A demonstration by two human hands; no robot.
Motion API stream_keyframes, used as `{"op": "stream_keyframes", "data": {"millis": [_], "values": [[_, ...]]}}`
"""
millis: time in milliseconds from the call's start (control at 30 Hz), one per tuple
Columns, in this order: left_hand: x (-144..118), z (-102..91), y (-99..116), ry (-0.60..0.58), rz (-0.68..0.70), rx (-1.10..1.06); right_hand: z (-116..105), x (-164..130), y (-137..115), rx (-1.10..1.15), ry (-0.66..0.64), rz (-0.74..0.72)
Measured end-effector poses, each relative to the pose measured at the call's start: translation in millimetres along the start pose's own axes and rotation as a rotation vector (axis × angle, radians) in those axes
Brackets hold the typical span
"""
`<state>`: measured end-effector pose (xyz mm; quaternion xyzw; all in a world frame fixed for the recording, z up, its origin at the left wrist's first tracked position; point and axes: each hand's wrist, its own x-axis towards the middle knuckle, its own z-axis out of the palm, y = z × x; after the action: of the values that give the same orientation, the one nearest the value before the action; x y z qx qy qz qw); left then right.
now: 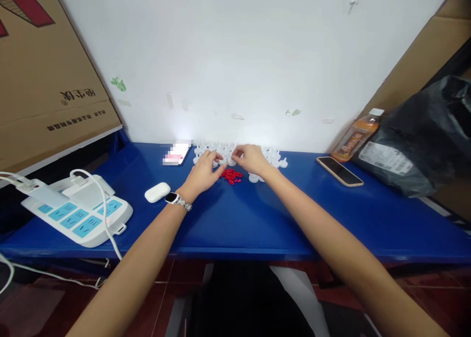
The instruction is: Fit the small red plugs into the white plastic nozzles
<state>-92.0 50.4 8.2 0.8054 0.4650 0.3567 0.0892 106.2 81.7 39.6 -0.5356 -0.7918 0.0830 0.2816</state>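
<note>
left hand (pixel 205 170), fingers part-curled, and right hand (pixel 252 158), fingertips nearly together, both at white plastic pieces (pixel 222 151), far side of tabletop (pixel 253 224); whether either holds one, cannot tell. work looks unfinished: red bits (pixel 231 175) loosely piled, just nearer; done share unclear.

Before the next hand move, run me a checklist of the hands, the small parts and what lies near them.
1. Left hand at the white pieces: ok, thumb and fingertips are at the group's near side.
2. Right hand at the white pieces: ok, beside the left hand.
3. Firm grip on a white piece: cannot tell, too small to see.
4. Red pieces gathered: ok, heaped on the near side of the white pieces.
5. White case well away from the watch: not ok, they look very close.
6. Bottle capped: ok.
</note>
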Motion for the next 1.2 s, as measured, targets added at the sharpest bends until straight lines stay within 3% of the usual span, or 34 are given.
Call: {"op": "stream_keyframes", "data": {"millis": [133, 267, 400, 567, 700, 833, 1200], "values": [[-2.1, 2.5, 10.7, -0.002, 0.034, -0.054, -8.4, -20.5, 1.3, 0.261, 0.041, 0.007], [-1.8, 2.8, 17.6, -0.146, 0.052, -0.151, -10.9, -38.1, 2.0, 0.458, 0.026, -0.03], [-1.2, 1.2, 17.2, -0.24, 0.031, -0.224, -11.7, -48.1, 5.2, 0.501, 0.004, -0.018], [-1.3, 0.0, 10.6, -0.175, 0.007, -0.186, -16.9, -57.4, 11.4, 0.311, 0.05, -0.061], [-1.0, -2.3, 9.1, -0.173, -0.027, -0.161, -18.4, -66.0, 11.3, -0.016, -0.088, -0.156], [-0.7, -3.3, 10.9, -0.189, -0.042, -0.175, -16.3, -69.9, 6.3, -0.2, -0.17, -0.217], [-1.0, -1.5, 12.0, -0.191, -0.029, -0.177, -11.7, -70.6, -0.9, -0.283, -0.168, -0.237]]}}
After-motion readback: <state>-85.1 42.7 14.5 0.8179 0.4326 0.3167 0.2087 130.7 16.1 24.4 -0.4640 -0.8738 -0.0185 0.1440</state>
